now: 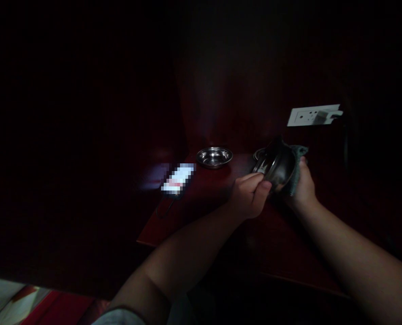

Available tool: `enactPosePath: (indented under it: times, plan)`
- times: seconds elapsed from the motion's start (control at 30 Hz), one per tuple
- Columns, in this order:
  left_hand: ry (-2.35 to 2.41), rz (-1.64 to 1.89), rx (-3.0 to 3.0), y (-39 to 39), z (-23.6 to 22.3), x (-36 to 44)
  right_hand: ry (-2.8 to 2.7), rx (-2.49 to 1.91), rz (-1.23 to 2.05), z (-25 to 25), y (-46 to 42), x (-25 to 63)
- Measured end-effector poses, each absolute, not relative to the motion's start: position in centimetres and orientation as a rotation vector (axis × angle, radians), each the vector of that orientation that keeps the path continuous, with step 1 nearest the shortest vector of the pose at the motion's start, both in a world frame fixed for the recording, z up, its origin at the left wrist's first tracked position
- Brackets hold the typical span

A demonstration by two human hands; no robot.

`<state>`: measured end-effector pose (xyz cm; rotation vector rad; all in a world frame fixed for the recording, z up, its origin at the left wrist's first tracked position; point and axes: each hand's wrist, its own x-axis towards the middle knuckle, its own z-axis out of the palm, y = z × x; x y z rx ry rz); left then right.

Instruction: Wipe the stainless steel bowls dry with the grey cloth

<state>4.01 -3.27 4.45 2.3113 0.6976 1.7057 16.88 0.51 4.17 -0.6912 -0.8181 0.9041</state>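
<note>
Between my hands a shiny steel bowl (281,162) is held tilted on its side above a dark red table. My left hand (250,196) is closed on the bowl's near left rim, thumb and fingers pinching it. A greenish-grey cloth (295,176) lies against the bowl's outer right side, with my right hand (305,185) closed round it and pressing it there. Most of the right fingers are hidden behind the cloth and bowl. Another steel dish (257,155) shows only partly behind the held bowl.
A shallow steel bowl (214,158) stands on the red table (153,232), left of my hands. Beside it, near the left edge, lies a phone (178,180) with a bright, blurred screen. A white socket panel (306,116) with a plug is on the dark back wall.
</note>
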Motion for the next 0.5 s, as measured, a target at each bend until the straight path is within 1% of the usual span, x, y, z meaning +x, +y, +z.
enactPosePath:
  times: [0.13, 0.5]
  plan:
    - [0.698, 1.724, 2.288, -3.27, 4.46, 4.08, -0.649, -0.733, 1.006, 4.71, 0.11, 16.64]
    - [0.705, 1.733, 2.253, -3.15, 4.26, 4.17, -0.745, -0.755, 1.102, 4.06, 0.02, 16.5]
